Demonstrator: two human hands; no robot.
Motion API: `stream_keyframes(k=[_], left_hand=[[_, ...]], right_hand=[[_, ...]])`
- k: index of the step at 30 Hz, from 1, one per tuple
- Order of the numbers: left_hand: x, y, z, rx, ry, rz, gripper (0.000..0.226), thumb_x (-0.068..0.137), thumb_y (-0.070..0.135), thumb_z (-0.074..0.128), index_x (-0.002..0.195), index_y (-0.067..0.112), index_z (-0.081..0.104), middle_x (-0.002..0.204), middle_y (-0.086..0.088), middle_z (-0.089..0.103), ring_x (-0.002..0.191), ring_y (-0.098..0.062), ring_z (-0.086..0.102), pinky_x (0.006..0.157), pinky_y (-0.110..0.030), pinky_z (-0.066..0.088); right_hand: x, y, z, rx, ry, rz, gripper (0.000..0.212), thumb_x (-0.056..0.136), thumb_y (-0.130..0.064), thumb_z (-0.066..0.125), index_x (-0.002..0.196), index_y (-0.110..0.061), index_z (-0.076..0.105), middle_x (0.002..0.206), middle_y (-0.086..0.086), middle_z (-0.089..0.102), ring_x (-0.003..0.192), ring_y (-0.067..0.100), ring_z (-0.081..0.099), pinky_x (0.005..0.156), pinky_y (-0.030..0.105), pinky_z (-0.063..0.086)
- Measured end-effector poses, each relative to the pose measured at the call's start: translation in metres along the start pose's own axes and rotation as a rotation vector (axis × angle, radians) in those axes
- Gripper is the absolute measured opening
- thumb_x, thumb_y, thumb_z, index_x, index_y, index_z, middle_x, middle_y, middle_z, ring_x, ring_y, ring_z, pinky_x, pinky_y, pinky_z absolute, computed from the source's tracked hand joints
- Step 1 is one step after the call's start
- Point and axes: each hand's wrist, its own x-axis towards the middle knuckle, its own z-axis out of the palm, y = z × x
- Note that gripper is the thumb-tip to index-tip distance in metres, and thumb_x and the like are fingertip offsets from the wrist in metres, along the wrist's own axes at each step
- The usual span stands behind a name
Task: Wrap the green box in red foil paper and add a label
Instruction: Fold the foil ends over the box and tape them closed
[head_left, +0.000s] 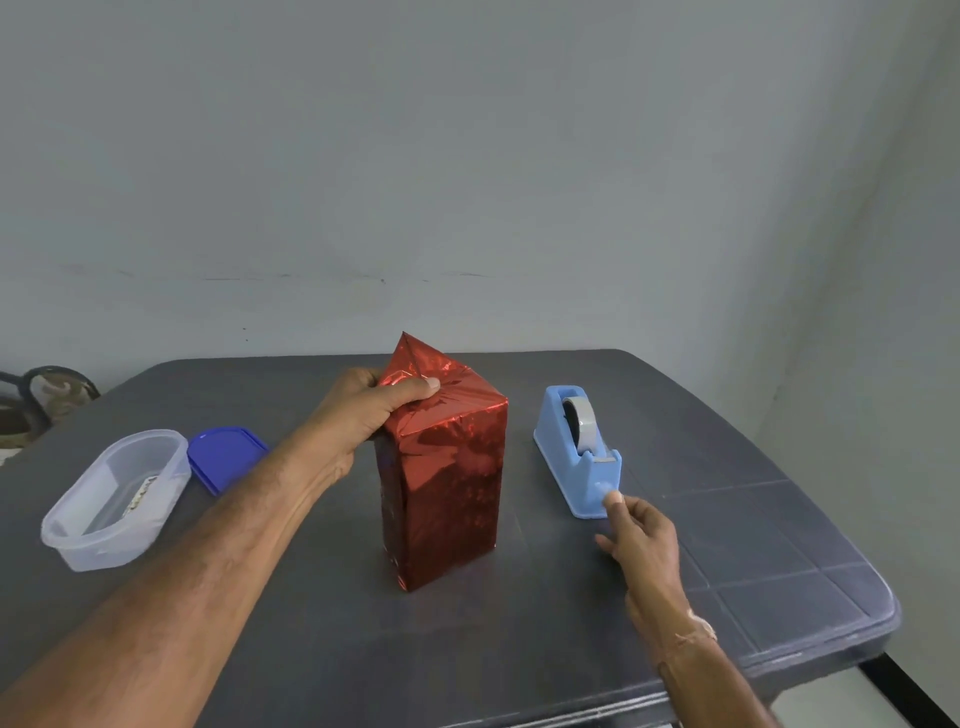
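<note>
The box (447, 483) stands upright at the middle of the dark table, fully covered in shiny red foil paper; no green shows. A triangular foil flap (415, 358) sticks up at its top. My left hand (363, 410) grips the box's top left edge, thumb pressing the folded foil down. My right hand (641, 540) is at the near end of the light blue tape dispenser (576, 452), thumb and forefinger pinching a short piece of clear tape (608, 491) just off the cutter.
A clear plastic tub (62, 530) with a small label-like card (140, 493) inside sits at the left, its blue lid (223, 457) beside it. The table (571, 623) ends close at the right and front. A wall stands behind.
</note>
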Motion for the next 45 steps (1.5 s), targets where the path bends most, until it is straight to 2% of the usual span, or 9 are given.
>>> stream_keyframes(k=[6, 9, 11, 13, 17, 24, 31, 39, 45], left_hand=[[0.002, -0.001, 0.001, -0.025, -0.004, -0.002, 0.035, 0.080, 0.028, 0.085, 0.103, 0.003, 0.077, 0.090, -0.009, 0.080, 0.077, -0.016, 0.074, 0.072, -0.023, 0.054], [0.003, -0.003, 0.001, -0.024, -0.001, -0.003, 0.038, 0.080, 0.030, 0.086, 0.103, 0.002, 0.076, 0.092, -0.011, 0.080, 0.079, -0.019, 0.073, 0.075, -0.026, 0.054], [0.003, -0.002, 0.001, -0.029, 0.004, -0.001, 0.038, 0.080, 0.028, 0.086, 0.103, -0.001, 0.076, 0.090, -0.012, 0.079, 0.074, -0.018, 0.073, 0.070, -0.024, 0.054], [0.002, -0.001, 0.001, -0.032, 0.008, -0.005, 0.035, 0.080, 0.026, 0.086, 0.101, 0.000, 0.075, 0.086, -0.011, 0.079, 0.068, -0.016, 0.072, 0.061, -0.020, 0.055], [0.000, 0.000, 0.000, -0.035, 0.000, -0.007, 0.027, 0.081, 0.026, 0.086, 0.095, 0.005, 0.076, 0.080, -0.006, 0.079, 0.062, -0.010, 0.073, 0.054, -0.016, 0.053], [-0.002, 0.001, 0.001, -0.069, -0.022, -0.003, 0.020, 0.082, 0.021, 0.084, 0.090, 0.005, 0.076, 0.078, -0.008, 0.079, 0.059, -0.010, 0.072, 0.052, -0.016, 0.053], [0.000, 0.000, 0.001, -0.066, -0.017, -0.008, 0.032, 0.081, 0.024, 0.086, 0.100, 0.000, 0.076, 0.087, -0.013, 0.080, 0.069, -0.017, 0.074, 0.060, -0.021, 0.057], [-0.001, 0.002, 0.003, -0.048, -0.021, -0.013, 0.024, 0.082, 0.024, 0.084, 0.093, 0.005, 0.076, 0.080, -0.007, 0.079, 0.062, -0.012, 0.073, 0.053, -0.016, 0.051], [0.000, 0.001, 0.002, -0.036, -0.026, -0.001, 0.026, 0.082, 0.025, 0.084, 0.096, 0.004, 0.077, 0.084, -0.009, 0.080, 0.067, -0.014, 0.075, 0.054, -0.016, 0.052]], right_hand=[[-0.013, -0.123, 0.014, -0.249, -0.470, -0.314, 0.053, 0.091, -0.058, 0.065, 0.105, -0.007, 0.065, 0.115, 0.010, 0.062, 0.101, 0.017, 0.067, 0.075, 0.025, 0.058], [-0.006, -0.180, 0.036, -0.520, -0.671, -0.538, 0.030, 0.103, -0.043, 0.057, 0.101, -0.015, 0.066, 0.115, 0.007, 0.059, 0.102, 0.021, 0.065, 0.088, 0.039, 0.059], [-0.001, -0.205, 0.055, -0.720, -0.805, -0.690, 0.024, 0.107, -0.034, 0.051, 0.100, -0.015, 0.066, 0.116, 0.007, 0.056, 0.102, 0.015, 0.060, 0.092, 0.032, 0.054], [0.003, -0.224, 0.076, -0.932, -0.910, -0.766, 0.026, 0.107, -0.035, 0.049, 0.102, -0.014, 0.065, 0.117, 0.003, 0.052, 0.106, 0.012, 0.055, 0.097, 0.027, 0.045], [0.011, -0.243, 0.109, -1.226, -1.055, -0.787, 0.026, 0.107, -0.043, 0.046, 0.100, -0.023, 0.061, 0.114, -0.004, 0.046, 0.113, 0.018, 0.054, 0.105, 0.035, 0.042], [0.012, -0.246, 0.130, -1.457, -1.074, -0.799, 0.028, 0.106, -0.042, 0.047, 0.100, -0.017, 0.058, 0.118, 0.002, 0.046, 0.111, 0.022, 0.056, 0.101, 0.041, 0.047], [0.014, -0.240, 0.132, -1.509, -1.041, -0.856, 0.026, 0.103, -0.049, 0.052, 0.095, -0.024, 0.056, 0.111, -0.003, 0.047, 0.104, 0.022, 0.060, 0.094, 0.038, 0.051], [0.011, -0.243, 0.136, -1.695, -0.923, -0.888, 0.046, 0.097, -0.064, 0.052, 0.114, -0.023, 0.065, 0.117, -0.005, 0.056, 0.103, 0.017, 0.059, 0.090, 0.039, 0.049], [0.007, -0.248, 0.142, -1.777, -0.828, -0.973, 0.050, 0.090, -0.073, 0.055, 0.098, -0.025, 0.067, 0.111, -0.006, 0.061, 0.093, 0.017, 0.060, 0.077, 0.034, 0.041]])
